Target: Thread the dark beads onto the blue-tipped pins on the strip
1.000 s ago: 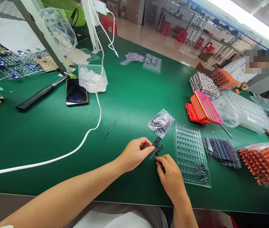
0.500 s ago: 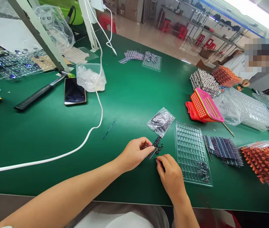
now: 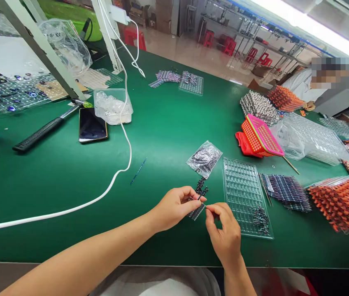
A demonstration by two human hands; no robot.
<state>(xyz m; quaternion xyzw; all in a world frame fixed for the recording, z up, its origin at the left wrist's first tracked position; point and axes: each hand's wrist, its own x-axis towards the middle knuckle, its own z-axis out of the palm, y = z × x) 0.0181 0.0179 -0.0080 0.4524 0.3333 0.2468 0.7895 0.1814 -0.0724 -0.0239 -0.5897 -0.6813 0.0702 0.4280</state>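
Observation:
My left hand (image 3: 174,209) pinches a small dark strip of rows (image 3: 196,213) between thumb and fingers, partly covered by the fingertips. Close by on the right, my right hand (image 3: 226,230) has thumb and forefinger pressed together at the strip's right edge; whatever tiny piece they hold is too small to make out. Small black beads (image 3: 199,186) lie loose just beyond the fingers. Behind them rests a transparent bag of dark beads (image 3: 204,159). To the right of my right hand lies a transparent compartment tray (image 3: 239,185) with thin dark pieces (image 3: 260,220) heaped at its near right.
On the right are a stack of dark strips (image 3: 285,193), orange pieces (image 3: 344,203) and a pink-and-orange basket (image 3: 262,135). A white cable (image 3: 100,195) crosses the left side, near a phone (image 3: 93,125), a hammer (image 3: 41,133) and a plastic tub (image 3: 113,107). A co-worker (image 3: 304,84) sits far right.
My right hand has risen from the tabletop by the beads to the strip's edge. My left hand has tilted the strip, showing more of it. The view has shifted slightly.

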